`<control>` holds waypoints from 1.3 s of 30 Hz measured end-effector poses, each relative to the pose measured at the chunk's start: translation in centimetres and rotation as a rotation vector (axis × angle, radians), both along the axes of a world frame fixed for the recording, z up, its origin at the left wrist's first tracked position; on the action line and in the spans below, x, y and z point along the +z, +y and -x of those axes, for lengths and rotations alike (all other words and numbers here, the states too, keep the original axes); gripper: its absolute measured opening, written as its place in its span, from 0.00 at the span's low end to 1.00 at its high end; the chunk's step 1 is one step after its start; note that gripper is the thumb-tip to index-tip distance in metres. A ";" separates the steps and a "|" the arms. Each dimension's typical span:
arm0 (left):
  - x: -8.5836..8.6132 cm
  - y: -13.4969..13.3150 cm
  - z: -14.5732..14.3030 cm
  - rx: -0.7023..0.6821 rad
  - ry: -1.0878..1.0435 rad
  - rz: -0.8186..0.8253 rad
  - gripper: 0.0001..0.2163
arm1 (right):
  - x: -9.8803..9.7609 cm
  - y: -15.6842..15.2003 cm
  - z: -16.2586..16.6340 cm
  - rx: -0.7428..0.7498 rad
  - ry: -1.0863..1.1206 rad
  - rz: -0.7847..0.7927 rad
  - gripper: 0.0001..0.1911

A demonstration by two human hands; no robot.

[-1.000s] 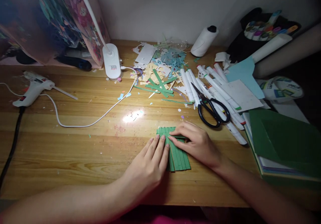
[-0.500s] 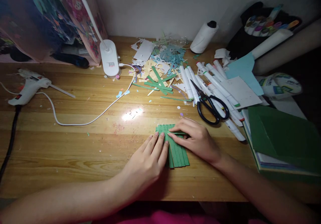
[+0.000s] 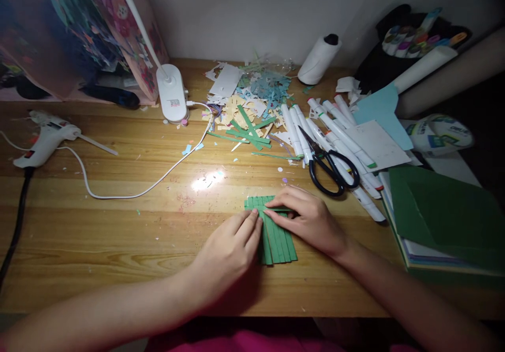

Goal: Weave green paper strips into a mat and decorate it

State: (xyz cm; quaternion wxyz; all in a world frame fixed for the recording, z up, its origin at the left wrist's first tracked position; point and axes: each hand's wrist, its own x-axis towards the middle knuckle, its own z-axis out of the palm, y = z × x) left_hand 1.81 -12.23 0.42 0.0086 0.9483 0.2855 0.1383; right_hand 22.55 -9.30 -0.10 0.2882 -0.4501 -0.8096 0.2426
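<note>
A small green paper piece (image 3: 276, 239), cut or pleated into narrow strips, lies near the front of the wooden desk (image 3: 118, 225). My left hand (image 3: 226, 254) rests on its left side, fingers together and pressing flat on it. My right hand (image 3: 310, 218) lies over its upper right part, fingertips pointing left and pressing a strip down. The fingertips of both hands nearly meet over the paper.
Black scissors (image 3: 329, 165) lie on several white markers (image 3: 339, 136) behind my right hand. Paper scraps (image 3: 248, 107), a lamp base (image 3: 171, 94) with its white cable, a glue gun (image 3: 43, 136), a white roll (image 3: 317, 60) and stacked green sheets (image 3: 445, 215) surround the spot.
My left hand's fingers have drawn closer together and shifted slightly over the green paper. The right hand stays in place. The view has moved a little.
</note>
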 end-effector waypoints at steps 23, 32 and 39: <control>-0.9 2.3 -2.3 0.291 -0.651 0.705 0.08 | 0.5 0.1 -1.5 0.049 0.351 0.347 0.12; -0.9 2.7 -2.1 0.305 -0.697 0.822 0.02 | 1.0 0.5 -1.4 0.207 0.029 0.103 0.09; -0.9 2.8 -2.2 0.291 -0.630 0.732 0.01 | 1.1 0.3 -1.6 0.236 -0.081 0.131 0.14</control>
